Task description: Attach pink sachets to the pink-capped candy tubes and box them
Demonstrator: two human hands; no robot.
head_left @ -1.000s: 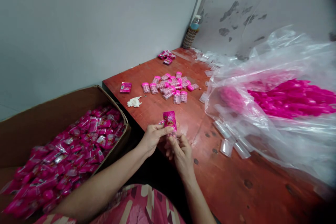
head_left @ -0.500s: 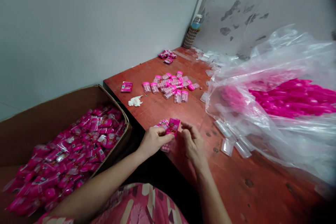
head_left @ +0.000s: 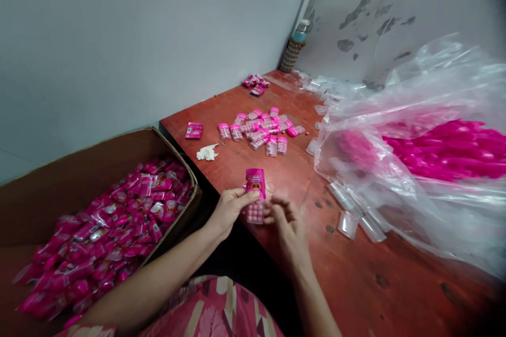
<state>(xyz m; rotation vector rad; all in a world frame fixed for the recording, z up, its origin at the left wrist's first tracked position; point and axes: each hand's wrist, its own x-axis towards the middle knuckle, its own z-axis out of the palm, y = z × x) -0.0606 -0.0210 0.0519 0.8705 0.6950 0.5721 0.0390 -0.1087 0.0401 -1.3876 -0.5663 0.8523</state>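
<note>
My left hand (head_left: 231,210) is closed on a small clear candy container (head_left: 255,212) filled with pink balls, its thumb pressing a printed pink packet (head_left: 255,181) that sticks up above it. Close by on the right is my right hand (head_left: 288,221), its bent fingers apart and slightly blurred. Its fingertips reach the container's right edge; whether they touch cannot be made out. Beyond them, a thin ring-shaped outline (head_left: 271,187) shows against the table. Farther back lies a loose group of similar pink-capped candy containers (head_left: 259,129).
At left stands a cardboard box (head_left: 174,147) holding many pink packed pieces (head_left: 114,221). On the red table (head_left: 336,284) lie a pink packet (head_left: 194,130), crumpled white tissue (head_left: 207,152) and clear tubes (head_left: 348,224). A large plastic bag (head_left: 419,210) holds pink caps; a bottle (head_left: 294,47) stands in the corner.
The packet and container in my left hand have turned upright and face me more fully. My right hand has moved lower, toward the container's side. The view has shifted slightly.
</note>
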